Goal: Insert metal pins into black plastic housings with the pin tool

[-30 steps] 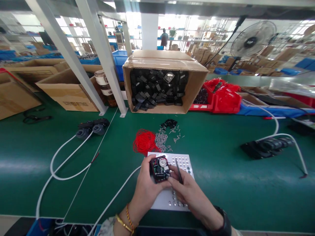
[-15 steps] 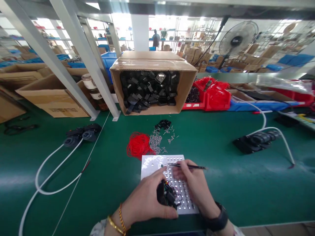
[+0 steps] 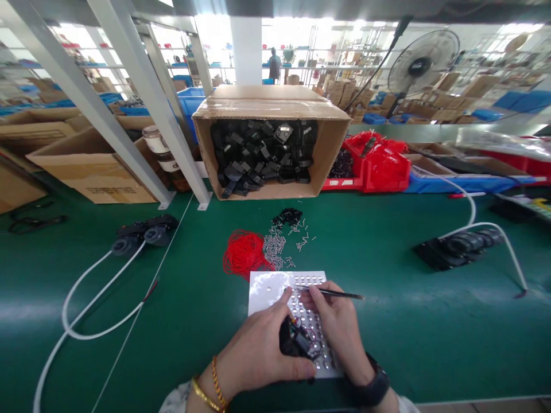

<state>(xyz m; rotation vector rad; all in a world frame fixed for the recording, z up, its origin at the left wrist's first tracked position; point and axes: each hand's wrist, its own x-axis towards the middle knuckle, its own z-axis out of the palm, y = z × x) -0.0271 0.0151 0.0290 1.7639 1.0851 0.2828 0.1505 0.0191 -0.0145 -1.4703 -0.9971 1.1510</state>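
My left hand (image 3: 258, 350) is closed round a small black part with wires (image 3: 297, 341), held just over the white perforated plate (image 3: 267, 287) near the front of the green table. My right hand (image 3: 338, 330) pinches black tweezers (image 3: 333, 293), whose shaft lies sideways and points right, over the plate's rows of holes. The right hand's fingers also touch the black part. A heap of red wire (image 3: 243, 252) and a scatter of small metal pins (image 3: 279, 246) lie just beyond the plate.
An open cardboard box (image 3: 336, 143) full of black parts lies on its side at the back. Red bins (image 3: 379, 166) stand to its right. Black devices with white cables lie left (image 3: 144, 232) and right (image 3: 462, 246). Steel frame legs (image 3: 172, 126) stand at back left.
The black part has come down from upright and facing me to low over the plate. The tweezers have swung from upright to lying sideways. My view has shifted slightly.
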